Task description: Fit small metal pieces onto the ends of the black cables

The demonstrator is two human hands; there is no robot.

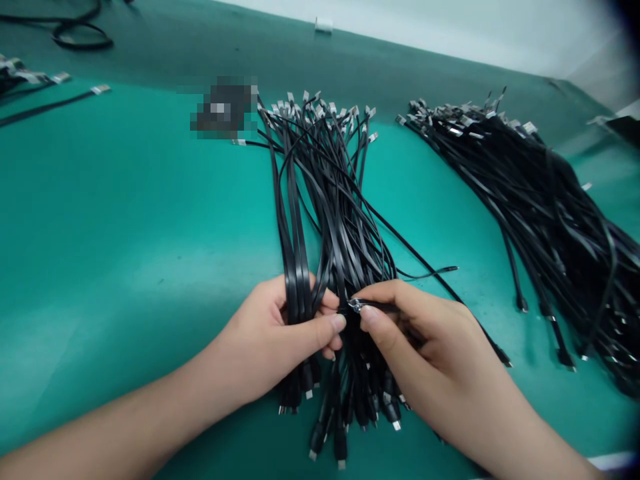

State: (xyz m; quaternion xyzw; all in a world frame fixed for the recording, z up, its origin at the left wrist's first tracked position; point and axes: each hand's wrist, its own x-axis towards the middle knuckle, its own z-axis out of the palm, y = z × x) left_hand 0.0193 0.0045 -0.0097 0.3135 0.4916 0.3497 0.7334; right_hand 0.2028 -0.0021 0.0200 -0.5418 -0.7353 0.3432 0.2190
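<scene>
My left hand (270, 327) is closed around several flat black cables (295, 253), which run over its palm. Its thumb and fingertips pinch one more cable beside the bundle. Between the thumb and index finger of my right hand (425, 340) is a small black thing with a shiny metal tip (355, 305); its kind is unclear. That tip points left, close to the pinched cable and my left thumb. Beneath both hands lies a pile of black USB cables (345, 193), with silver plugs at the far end and smaller plugs near me.
A larger heap of black cables (545, 200) lies at the right. More cable ends (60, 78) are at the far left, below a looped cable (83, 37). A pixelated dark patch (225, 110) is beside the middle pile. Green matting (125, 267) covers the table.
</scene>
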